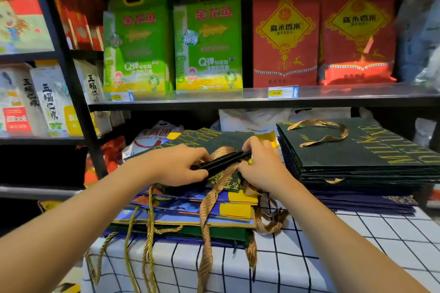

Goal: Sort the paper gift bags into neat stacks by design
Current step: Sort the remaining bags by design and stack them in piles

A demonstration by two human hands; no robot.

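Observation:
A mixed pile of flat gift bags (190, 209), blue-and-yellow ones under dark green ones, lies at the table's middle with gold ribbon and cord handles hanging over the front edge. On top lies a dark green bag with gold lettering (202, 140). My left hand (178, 165) and my right hand (259, 164) both grip the folded top edge (222, 160) of that bag, one at each end. To the right stands a neat stack of dark green bags (357, 157) with a gold ribbon handle on top, resting on several purple bags (371, 204).
The table wears a white cloth with a black grid (309, 257). A shelf (238, 100) just above the piles carries green and red rice packs. White plastic bags (252, 121) sit behind the piles. A black shelf upright (78, 102) stands at the left.

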